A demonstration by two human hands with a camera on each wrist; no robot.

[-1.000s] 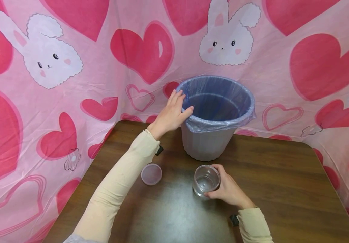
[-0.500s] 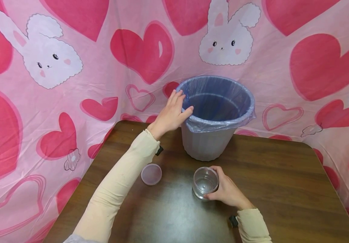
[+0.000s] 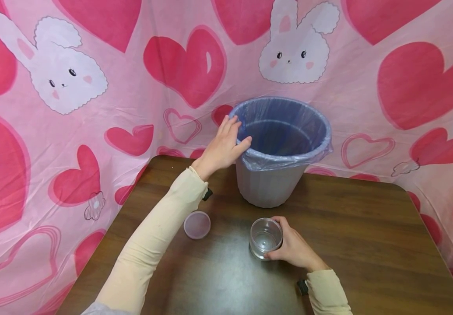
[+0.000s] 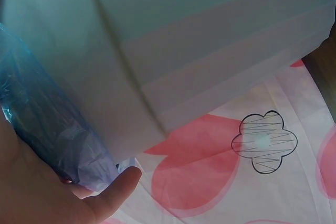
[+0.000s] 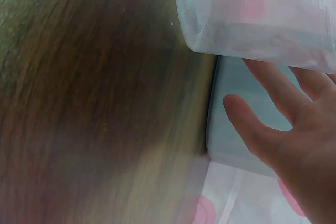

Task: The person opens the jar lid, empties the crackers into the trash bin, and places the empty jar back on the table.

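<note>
My right hand [image 3: 292, 245] grips a clear plastic jar [image 3: 263, 239] by its right side, with the thumb in front. The jar is open at the top and looks bare inside. In the right wrist view the jar [image 5: 257, 19] is cut off by the frame, and whether its base touches the table cannot be told. My left hand [image 3: 222, 146] rests at the left of a white trash bin [image 3: 269, 188], fairly straight fingers touching the rim. A blue bag [image 4: 58, 129] lines the bin and folds over its edge beside the left hand.
A round translucent lid [image 3: 197, 225] lies on the brown wooden table [image 3: 352, 236], left of the jar and near the left forearm. Behind the table hangs a pink cloth [image 3: 194, 144] with hearts and rabbits. The bin stands near the table's back edge.
My right hand and the jar have shifted slightly toward me and a little left. My left hand stays at the bin's rim, and the lid has not moved.
</note>
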